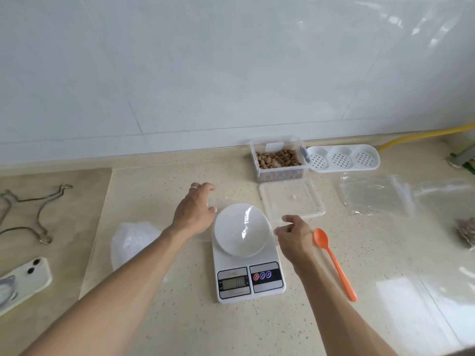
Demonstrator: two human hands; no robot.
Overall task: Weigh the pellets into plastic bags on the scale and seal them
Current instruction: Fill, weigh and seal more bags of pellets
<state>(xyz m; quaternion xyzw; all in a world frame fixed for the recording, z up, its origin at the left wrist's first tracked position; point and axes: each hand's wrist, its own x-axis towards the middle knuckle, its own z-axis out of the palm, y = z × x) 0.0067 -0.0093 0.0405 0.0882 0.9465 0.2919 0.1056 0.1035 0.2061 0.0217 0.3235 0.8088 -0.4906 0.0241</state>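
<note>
A white digital scale stands in the middle of the counter. Over its round platform lies a clear plastic bag, which shows mostly as glints. My left hand holds the bag's left edge between thumb and fingers. At the bag's right edge, my right hand pinches it with curled fingers. Brown pellets fill an open clear container behind the scale, and its lid lies flat in front of it. An orange spoon rests on the counter just right of my right hand.
A stack of clear bags lies at the right, with a filled pellet bag at the frame's edge. A white perforated tray sits by the wall. At the left are a crumpled white bag, a phone and a wire frame.
</note>
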